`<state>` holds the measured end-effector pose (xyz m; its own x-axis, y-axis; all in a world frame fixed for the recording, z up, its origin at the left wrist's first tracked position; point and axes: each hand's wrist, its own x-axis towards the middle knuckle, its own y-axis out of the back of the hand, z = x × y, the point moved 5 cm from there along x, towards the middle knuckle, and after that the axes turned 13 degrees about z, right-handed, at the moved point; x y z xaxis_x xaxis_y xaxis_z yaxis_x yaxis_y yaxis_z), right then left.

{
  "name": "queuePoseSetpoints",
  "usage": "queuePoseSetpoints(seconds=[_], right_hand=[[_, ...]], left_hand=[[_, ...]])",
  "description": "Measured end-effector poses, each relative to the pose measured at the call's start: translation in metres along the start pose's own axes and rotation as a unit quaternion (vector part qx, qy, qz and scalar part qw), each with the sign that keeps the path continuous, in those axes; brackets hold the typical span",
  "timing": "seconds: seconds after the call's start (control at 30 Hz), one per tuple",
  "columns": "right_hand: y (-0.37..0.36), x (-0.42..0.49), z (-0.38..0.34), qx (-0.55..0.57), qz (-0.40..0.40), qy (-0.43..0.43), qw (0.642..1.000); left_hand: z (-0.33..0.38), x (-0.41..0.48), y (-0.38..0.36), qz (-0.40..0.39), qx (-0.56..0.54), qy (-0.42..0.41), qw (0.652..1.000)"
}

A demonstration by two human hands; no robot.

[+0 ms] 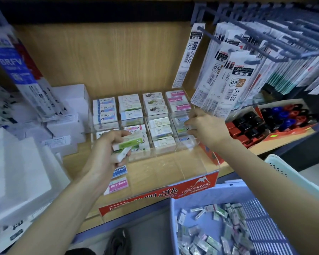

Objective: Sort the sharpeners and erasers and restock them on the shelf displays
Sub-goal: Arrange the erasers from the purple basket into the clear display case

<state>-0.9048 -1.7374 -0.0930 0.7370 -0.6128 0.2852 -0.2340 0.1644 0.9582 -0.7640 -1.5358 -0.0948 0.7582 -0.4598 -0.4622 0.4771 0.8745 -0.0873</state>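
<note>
Wooden shelf (pixel 74 162): right fingers (pixel 189 124) blurred among erasers (pixel 160 126).

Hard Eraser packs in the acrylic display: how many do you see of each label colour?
Pink-label Hard Eraser packs: 4 (three back right, one front left)
Blue-label Hard Eraser pack: 1 (front left)
Total: 5
The left hand, holding green-label erasers, may hide more.

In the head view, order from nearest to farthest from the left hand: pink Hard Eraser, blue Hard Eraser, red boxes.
1. blue Hard Eraser, just below the left hand.
2. pink Hard Eraser, below that.
3. red boxes, far right.
</note>
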Motion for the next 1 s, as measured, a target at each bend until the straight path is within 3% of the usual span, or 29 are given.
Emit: queuePoseSetpoints(seconds=[0.13,0.27,0.4,0.5,0.77,1.0], right_hand=[[0.004,-0.003,-0.007,-0.027,0.015,-0.022,0.999],[0.035,-0.015,-0.042,0.075,0.109,-0.033,0.991],[0.02,-0.012,-0.096,0.217,-0.005,-0.097,0.971],[0.0,-0.014,-0.123,0.169,-0.055,-0.122,0.976],[-0.005,-0.018,-0.133,0.097,-0.005,-0.184,0.978],[-0.005,-0.025,-0.125,0.158,-0.01,-0.255,0.954]], left_hand=[[0.008,0.0,0.002,-0.016,-0.003,-0.017,1.0],[0.022,0.001,0.018,-0.02,-0.06,-0.046,0.997],[0.03,0.005,0.037,-0.017,-0.099,-0.073,0.992],[0.033,0.007,0.049,-0.018,-0.081,-0.098,0.992],[0.031,0.016,0.083,0.048,-0.074,-0.089,0.992],[0.038,0.015,0.086,0.044,-0.096,-0.084,0.991]])
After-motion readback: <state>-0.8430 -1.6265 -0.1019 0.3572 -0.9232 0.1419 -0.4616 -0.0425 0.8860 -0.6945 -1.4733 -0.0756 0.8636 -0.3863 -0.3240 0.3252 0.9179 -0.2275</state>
